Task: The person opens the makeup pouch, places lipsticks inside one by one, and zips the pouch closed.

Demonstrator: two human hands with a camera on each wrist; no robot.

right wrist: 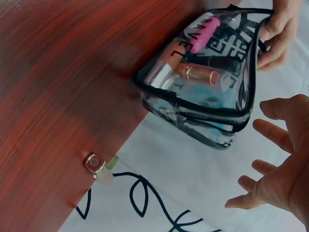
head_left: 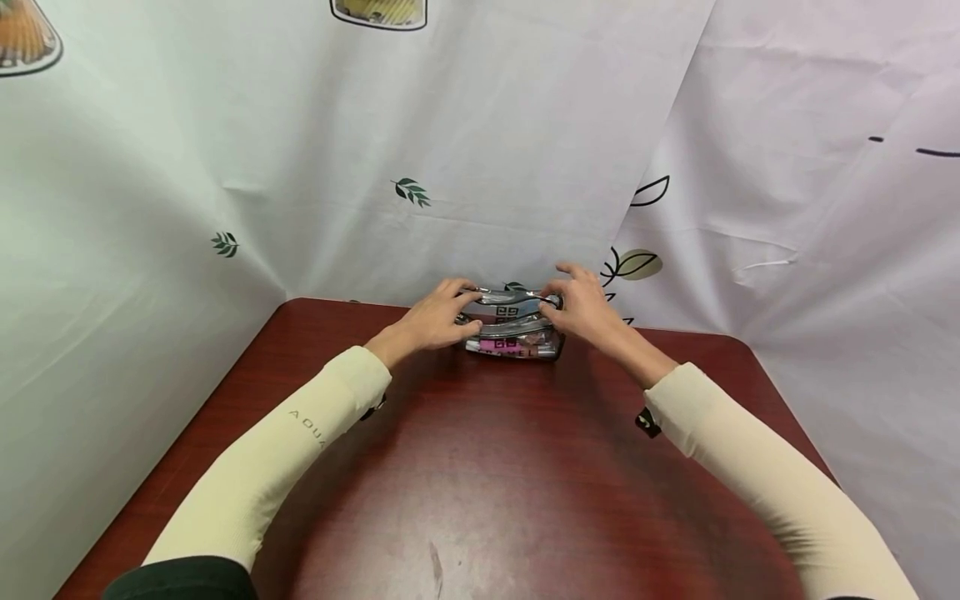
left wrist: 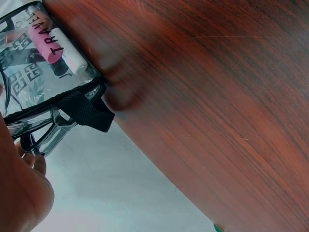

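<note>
A clear travel pouch with black trim stands near the table's far edge, its top gaping. Inside it, the right wrist view shows a pink tube, a lipstick-like tube with a gold band and other small cosmetics; a white tube shows in the left wrist view. My left hand grips the pouch's left end at the opening, fingers behind and thumb in front. At the right end is my right hand, its fingers spread and fingertips right at the rim.
A small item with a brown squarish top stands on the table by its far edge, right of the pouch. Printed white cloth hangs behind the reddish-brown table. A black fabric tab sticks out from the pouch's left end.
</note>
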